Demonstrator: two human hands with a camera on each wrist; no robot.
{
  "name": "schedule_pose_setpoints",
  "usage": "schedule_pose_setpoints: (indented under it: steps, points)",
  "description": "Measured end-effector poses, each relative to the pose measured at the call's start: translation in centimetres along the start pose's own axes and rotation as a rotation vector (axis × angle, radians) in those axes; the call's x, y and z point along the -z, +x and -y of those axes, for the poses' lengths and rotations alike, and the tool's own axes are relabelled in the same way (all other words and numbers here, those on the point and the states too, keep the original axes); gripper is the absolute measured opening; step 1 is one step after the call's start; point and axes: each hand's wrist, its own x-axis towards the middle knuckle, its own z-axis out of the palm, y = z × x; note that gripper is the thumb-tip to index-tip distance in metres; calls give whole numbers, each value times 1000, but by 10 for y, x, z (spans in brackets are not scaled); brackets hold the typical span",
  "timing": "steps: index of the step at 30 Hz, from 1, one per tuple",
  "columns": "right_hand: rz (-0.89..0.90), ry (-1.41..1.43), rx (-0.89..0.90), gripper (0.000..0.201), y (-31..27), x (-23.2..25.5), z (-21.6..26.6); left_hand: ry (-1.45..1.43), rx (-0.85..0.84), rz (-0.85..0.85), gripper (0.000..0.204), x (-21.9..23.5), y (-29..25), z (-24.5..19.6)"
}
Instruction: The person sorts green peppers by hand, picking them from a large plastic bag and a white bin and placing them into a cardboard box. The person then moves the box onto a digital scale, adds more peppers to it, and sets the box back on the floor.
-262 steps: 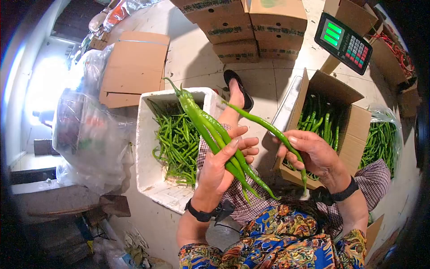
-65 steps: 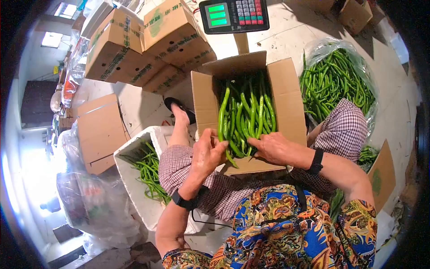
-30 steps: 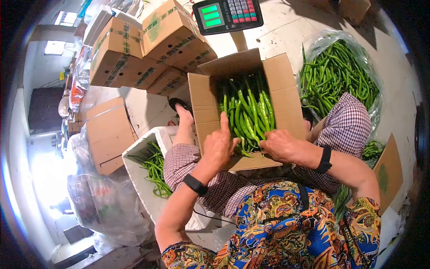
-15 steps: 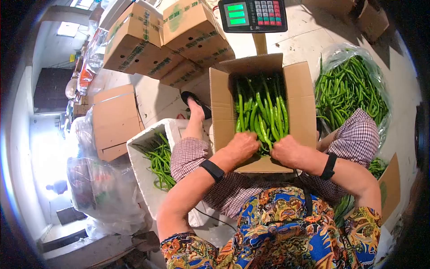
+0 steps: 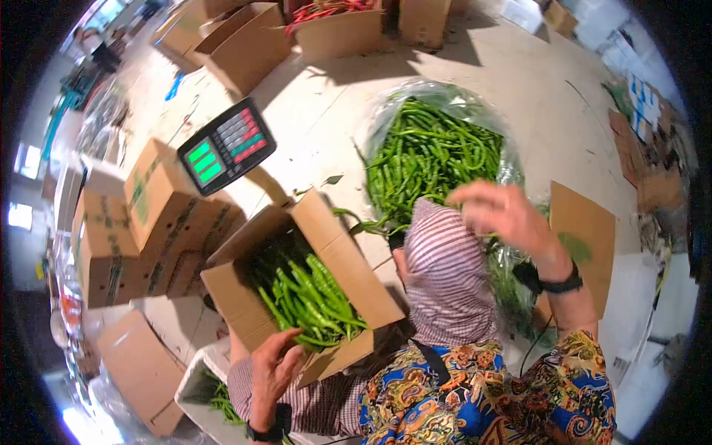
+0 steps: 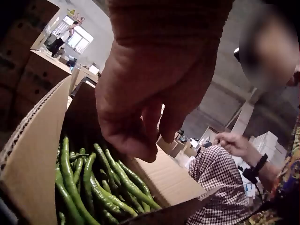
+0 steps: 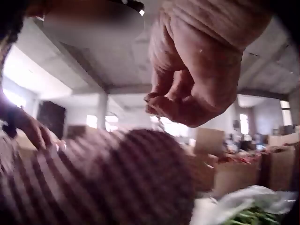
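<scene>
Long green chili peppers (image 5: 308, 297) lie lengthwise in an open cardboard box (image 5: 345, 259) at the person's lap. My left hand (image 5: 274, 367) hovers at the box's near left side, its fingers loosely bent and nothing in them. In the left wrist view that same hand (image 6: 150, 89) hangs over the peppers (image 6: 93, 187). Blurred by motion, my right hand (image 5: 512, 222) is above the right knee (image 5: 445, 259), between the box and the bagged peppers. The right wrist view shows this hand (image 7: 197, 70) with loosely curled fingers and no pepper in its grasp.
A clear plastic bag of green chilies (image 5: 437, 156) stands beyond the right knee. A scale display (image 5: 226, 144) rises behind the box. Stacked cartons (image 5: 159, 222) are at left, a white foam box (image 5: 194, 386) below them. Red chilies (image 5: 330, 9) fill a far carton.
Single peppers were held earlier, then both hands pressed into the boxed peppers. Now both have come off them, the right moving over the right knee. The head view has turned right.
</scene>
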Motion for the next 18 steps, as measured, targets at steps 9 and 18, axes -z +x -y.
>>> schedule_pose_setpoints:
  steps: [9,18]
  points:
    - [-486,-343,-388,45,28,33,-316,-126,194,123,28,-27,7,-42]
    - [-690,-679,-362,94,90,8,-322,-292,386,117,29,-56,31,-68]
